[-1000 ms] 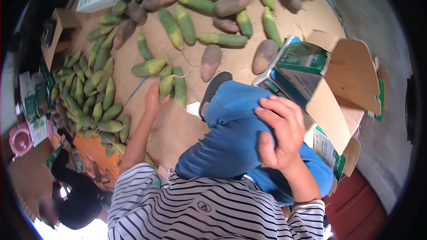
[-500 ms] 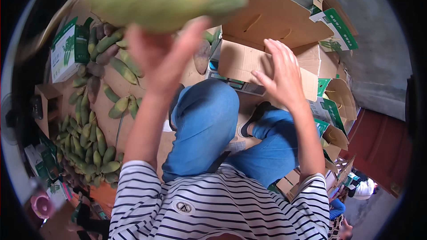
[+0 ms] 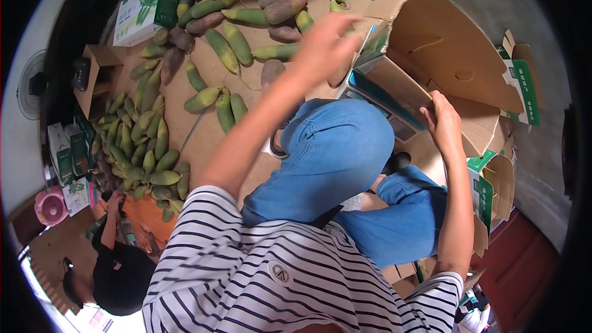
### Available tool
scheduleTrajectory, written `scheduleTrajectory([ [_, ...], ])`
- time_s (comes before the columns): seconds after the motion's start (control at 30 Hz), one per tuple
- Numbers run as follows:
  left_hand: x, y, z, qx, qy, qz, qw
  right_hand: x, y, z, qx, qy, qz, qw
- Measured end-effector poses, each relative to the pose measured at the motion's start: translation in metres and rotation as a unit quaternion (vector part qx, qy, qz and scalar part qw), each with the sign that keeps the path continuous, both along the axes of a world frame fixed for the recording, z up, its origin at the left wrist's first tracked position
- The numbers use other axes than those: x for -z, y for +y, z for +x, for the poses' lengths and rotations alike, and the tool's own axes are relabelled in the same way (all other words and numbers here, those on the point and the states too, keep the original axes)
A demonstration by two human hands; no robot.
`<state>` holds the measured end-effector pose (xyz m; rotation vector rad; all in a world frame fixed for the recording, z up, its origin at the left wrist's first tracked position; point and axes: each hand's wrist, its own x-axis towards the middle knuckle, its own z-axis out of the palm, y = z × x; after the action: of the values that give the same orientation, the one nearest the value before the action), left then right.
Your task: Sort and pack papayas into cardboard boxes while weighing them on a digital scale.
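Observation:
In front of my knees stands an open cardboard box [image 3: 456, 28], its tall lid raised at the back. My right hand [image 3: 445, 124] is closed over the upper edge of the box's near flap, thumb on the near side. My left hand [image 3: 324, 48] is beside the box's left end, slightly blurred, fingers stretched to the right and nothing visible in them. Left of the box, green radishes [image 3: 237, 43] and dark purplish radishes [image 3: 283, 9] lie scattered on the brown floor covering [image 3: 216, 148]. The box's inside is mostly hidden by its near flap.
A heap of green radishes [image 3: 142, 148] lies to the left, with a person in black [image 3: 123, 277] beyond it. A green-and-white carton [image 3: 147, 9] stands at the far left. More open cartons [image 3: 493, 188] line the right side. A pink round object [image 3: 50, 206] is at lower left.
The large green radish that my left hand held up is out of sight. That hand has moved right to the box, and my right hand has taken hold of the flap. The view has shifted left.

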<state>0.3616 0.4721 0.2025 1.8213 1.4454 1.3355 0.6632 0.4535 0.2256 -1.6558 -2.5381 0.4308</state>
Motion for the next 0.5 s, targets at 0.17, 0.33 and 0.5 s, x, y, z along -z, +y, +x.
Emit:
scheduleTrajectory([
  [0.17, 0.139, -0.081, -0.195, -0.146, 0.331, -0.289, 0.886, 0.003, -0.003, 0.001, -0.017, 0.013, 0.010, 1.000],
  [0.33, 0.214, -0.141, -0.288, -0.144, 0.434, -0.448, 0.768, 0.003, -0.002, -0.006, -0.029, 0.012, 0.009, 0.999],
  [0.5, 0.235, -0.162, -0.284, -0.139, 0.454, -0.375, 0.797, 0.005, 0.000, 0.002, -0.020, 0.004, 0.013, 1.000],
])
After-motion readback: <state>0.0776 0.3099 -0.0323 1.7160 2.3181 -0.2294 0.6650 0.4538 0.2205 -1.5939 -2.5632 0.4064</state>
